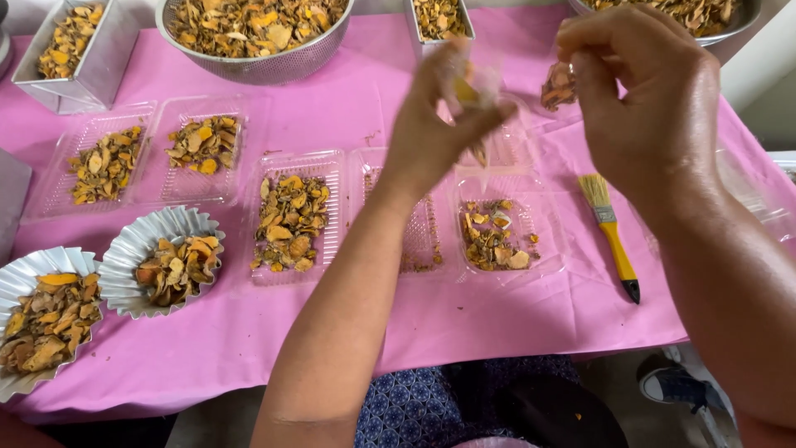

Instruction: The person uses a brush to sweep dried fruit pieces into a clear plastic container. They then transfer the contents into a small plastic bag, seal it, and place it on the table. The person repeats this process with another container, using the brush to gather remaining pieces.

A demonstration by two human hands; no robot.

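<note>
Head view: my left hand [435,116] pinches a small clear bag [474,83] with yellow chips inside, blurred; my right hand [643,91] pinches a dried piece [557,85] just beside it. I judge filling is underway; next needs the bag mouth held wide. Both forearms are raised above the clear trays [496,236] on pink cloth [348,124].

Glossy clear plastic trays [292,163] on a matt pink cloth [332,108].

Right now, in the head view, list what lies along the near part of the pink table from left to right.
Foil cup at the edge → second foil cup → clear tray of dried slices → clear tray under the left forearm → clear tray with few slices → yellow-handled brush.
</note>
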